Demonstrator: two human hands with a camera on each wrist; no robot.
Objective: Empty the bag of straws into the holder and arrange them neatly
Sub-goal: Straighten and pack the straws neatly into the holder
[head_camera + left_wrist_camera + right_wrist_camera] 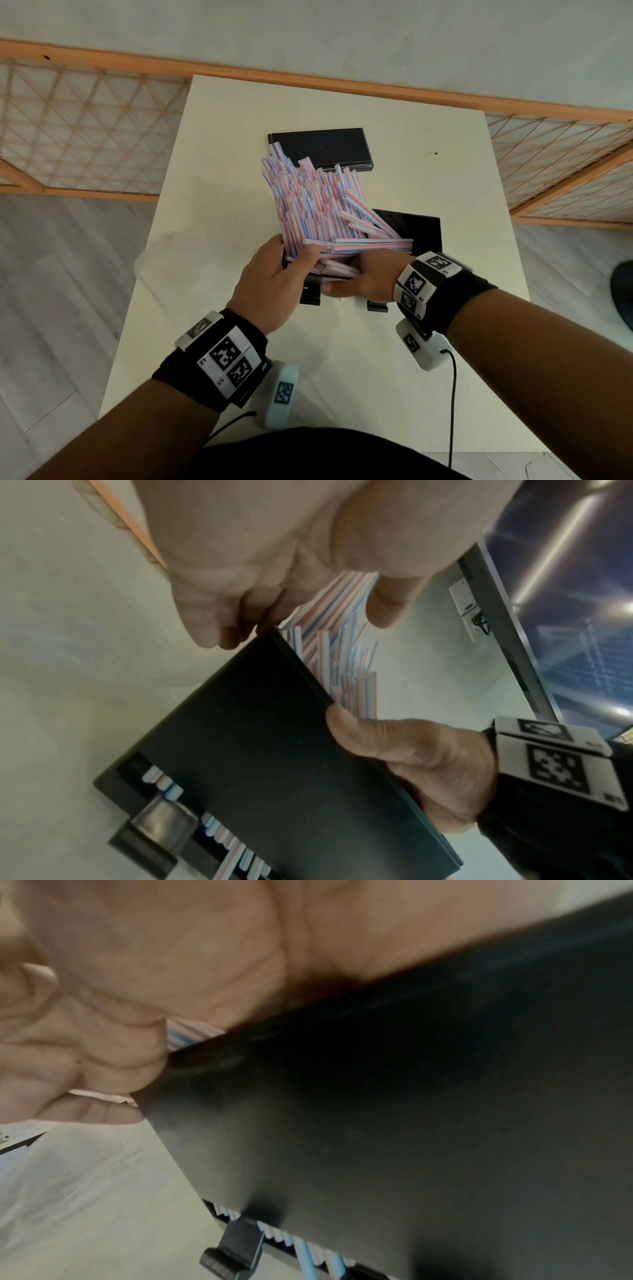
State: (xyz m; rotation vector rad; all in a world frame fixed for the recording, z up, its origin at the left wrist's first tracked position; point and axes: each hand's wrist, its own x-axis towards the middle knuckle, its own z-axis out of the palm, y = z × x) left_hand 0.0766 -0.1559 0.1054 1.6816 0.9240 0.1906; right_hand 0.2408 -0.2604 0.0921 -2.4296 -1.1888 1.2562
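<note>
- A white table stands by a wooden lattice screen; the clear, emptied bag lies at left
- Left hand has fingers and thumb curled onto the straws, which sprawl fanned and crooked in the black holder (nothing neat yet)
- Right hand clamps the holder's near wall
- A lid-like black panel lies behind
- Risk: a hard press could tip the holder and spill straws

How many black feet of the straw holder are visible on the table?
2: the left foot under the left hand, the right foot near the right hand. Others may be hidden.
</note>
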